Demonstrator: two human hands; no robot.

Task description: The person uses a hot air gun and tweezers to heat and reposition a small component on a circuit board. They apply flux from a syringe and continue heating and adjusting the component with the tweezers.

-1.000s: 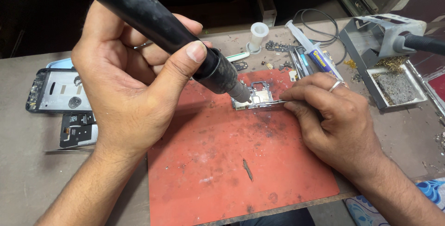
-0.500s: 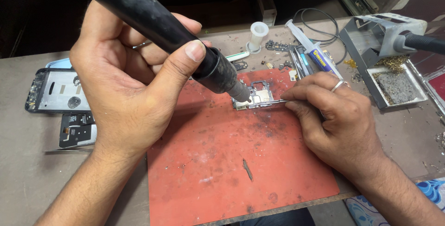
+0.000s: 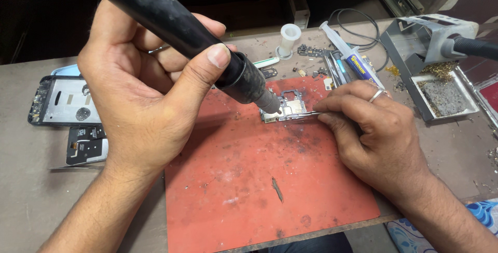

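Hot-air tool over a small circuit board, tweezers at its edge

The left hand (image 3: pixel 140 102) still wraps its fingers around the black hot-air handle (image 3: pixel 176 30), nozzle just above the circuit board (image 3: pixel 288 109) on the red mat (image 3: pixel 259 180) on the tabletop (image 3: pixel 31 180). The right hand (image 3: pixel 373 134) keeps its fingers pinched on thin tweezers (image 3: pixel 306 113) touching the board. Nothing has visibly shifted since the earlier frame.

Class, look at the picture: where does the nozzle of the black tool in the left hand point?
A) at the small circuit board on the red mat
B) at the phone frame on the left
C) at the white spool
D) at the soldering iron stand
A: the black tool, gripped in the left hand, has its metal nozzle right over the small circuit board on the red mat, which the right hand probes with tweezers.
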